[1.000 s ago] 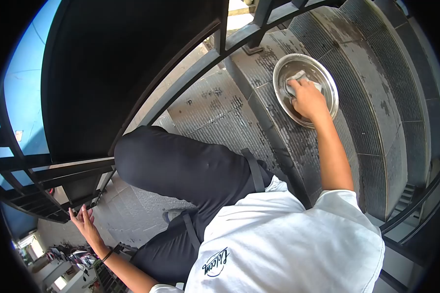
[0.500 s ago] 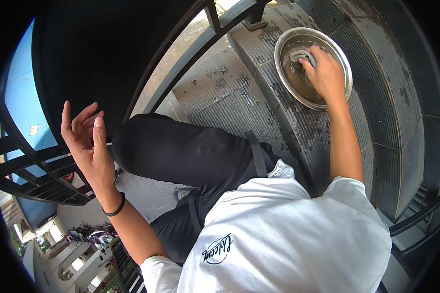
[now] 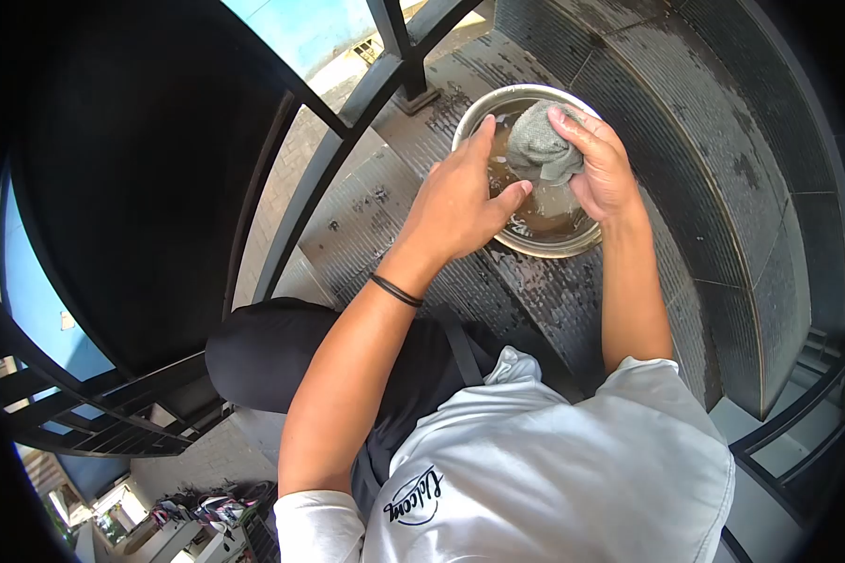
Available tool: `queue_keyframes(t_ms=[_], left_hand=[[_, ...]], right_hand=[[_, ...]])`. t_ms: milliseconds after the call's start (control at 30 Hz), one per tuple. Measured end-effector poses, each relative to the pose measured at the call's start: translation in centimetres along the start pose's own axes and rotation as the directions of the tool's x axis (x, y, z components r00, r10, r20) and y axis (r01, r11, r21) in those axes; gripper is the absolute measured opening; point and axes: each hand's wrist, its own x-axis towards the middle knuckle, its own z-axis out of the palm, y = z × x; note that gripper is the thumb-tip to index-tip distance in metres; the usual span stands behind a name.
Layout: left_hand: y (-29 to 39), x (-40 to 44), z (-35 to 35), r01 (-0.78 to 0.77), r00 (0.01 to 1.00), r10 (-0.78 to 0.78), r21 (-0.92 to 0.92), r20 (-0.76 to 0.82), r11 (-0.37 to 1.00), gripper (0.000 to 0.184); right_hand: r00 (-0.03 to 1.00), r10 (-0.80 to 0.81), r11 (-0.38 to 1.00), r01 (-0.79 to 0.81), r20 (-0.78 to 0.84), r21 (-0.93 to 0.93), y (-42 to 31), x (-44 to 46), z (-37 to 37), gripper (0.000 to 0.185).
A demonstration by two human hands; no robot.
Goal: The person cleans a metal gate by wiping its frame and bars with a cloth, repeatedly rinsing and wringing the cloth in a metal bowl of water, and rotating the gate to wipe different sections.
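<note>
- Basically, right hand [image 3: 608, 174] is closed around a grey cloth [image 3: 535, 143], thumb over the top of it, upper right of centre in the frame.
- Cloth is bunched up, above the murky water [image 3: 546, 225] in a round metal basin [image 3: 537, 251].
- Left hand [image 3: 453, 202] is open and empty: fingers extended, thumb spread off to the right, back of the hand to the camera.
- Left thumb tip is just beside the cloth's lower edge; can't tell if they touch.
- Left hand overlaps the basin's left rim in view; can't tell if it makes contact.
- Basin sits on a wet, ribbed, dark-tiled step [image 3: 573, 296], upper centre-right.
- Dark metal railing [image 3: 374, 86] runs down from top centre, left of the basin; big black panel [image 3: 141, 169] fills upper left.
- Black band [image 3: 396, 289] on the left wrist, white shirt [image 3: 573, 450] at bottom centre.
</note>
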Motion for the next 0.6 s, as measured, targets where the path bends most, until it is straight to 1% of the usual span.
queue_keyframes(t_ms=[33,67,100,133,167,200,233,267,300,333,367,433,467,500,533,567,600], left_hand=[[0.7,0.5,0.4,0.092,0.992,-0.091,-0.01,0.087,0.996,0.056],[1.2,0.9,0.7,0.186,0.968,-0.181,-0.011,0.176,0.982,0.042],[0.8,1.1,1.4,0.189,0.967,-0.183,-0.013,0.176,0.982,0.042],[0.3,1.4,2.1,0.245,0.96,-0.207,-0.214,0.188,0.946,0.031],[-0.2,1.5,2.7,0.294,0.952,-0.227,-0.403,0.207,0.866,0.019],[0.6,1.5,2.6,0.245,0.969,-0.199,-0.508,0.143,0.826,0.012],[1.5,1.7,2.2,0.245,0.969,-0.197,-0.508,0.148,0.826,0.012],[2.4,1.9,1.9,0.313,0.95,-0.271,-0.466,0.157,0.828,0.011],[3.0,2.0,1.7,0.381,0.924,-0.345,-0.423,0.162,0.822,0.011],[3.0,2.1,1.5,0.417,0.909,-0.37,-0.361,0.193,0.834,0.012],[2.6,2.0,1.6,0.418,0.908,-0.371,-0.362,0.194,0.833,0.012],[1.5,1.8,1.9,0.273,0.961,-0.249,-0.27,0.118,0.923,0.006],[1.0,1.6,1.8,0.272,0.961,-0.248,-0.269,0.121,0.924,0.006],[0.7,1.6,1.6,0.388,0.921,-0.348,-0.51,0.176,0.768,0.006],[0.5,1.7,1.5,0.468,0.87,-0.422,-0.701,0.257,0.538,0.009],[0.5,1.8,1.7,0.466,0.871,-0.418,-0.701,0.257,0.54,0.009],[0.8,2.1,2.0,0.399,0.887,-0.41,-0.798,0.212,0.452,0.015]], right_hand=[[1.0,0.007,0.99,-0.006,-0.009,0.143,0.0,-0.1,0.2,0.03],[1.0,-0.02,0.984,0.024,-0.022,0.177,0.2,-0.2,0.4,0.027],[1.0,-0.017,0.984,0.021,-0.022,0.176,0.5,0.0,0.2,0.027],[0.997,-0.053,0.98,0.062,-0.053,0.189,1.0,0.1,0.0,0.026],[0.992,-0.088,0.974,0.104,-0.087,0.202,1.4,0.0,0.0,0.026],[0.991,-0.033,0.958,0.069,-0.13,0.277,1.6,0.0,0.6,0.025],[0.99,-0.035,0.958,0.072,-0.136,0.278,1.8,-0.3,1.1,0.025],[0.991,0.085,0.894,-0.03,-0.103,0.448,1.9,-0.8,1.5,0.026],[0.979,0.198,0.79,-0.13,-0.049,0.599,1.9,-1.0,1.8,0.027],[0.97,0.217,0.801,-0.114,-0.109,0.587,3.1,-0.8,1.6,0.028],[0.97,0.219,0.802,-0.114,-0.11,0.587,3.2,-0.7,1.7,0.028],[0.952,0.132,0.95,-0.042,-0.275,0.309,3.3,-0.6,1.9,0.031],[0.949,0.042,0.991,0.0,-0.311,0.135,4.4,-0.3,0.8,0.036],[0.949,0.039,0.991,0.005,-0.314,0.136,4.2,-0.3,1.0,0.036],[0.917,0.01,0.999,0.006,-0.399,0.039,3.9,-0.2,1.2,0.037],[0.878,-0.026,0.998,-0.003,-0.478,-0.059,3.7,-0.2,1.3,0.039],[0.847,0.136,0.99,-0.128,-0.514,0.051,3.5,-0.2,0.8,0.04]])
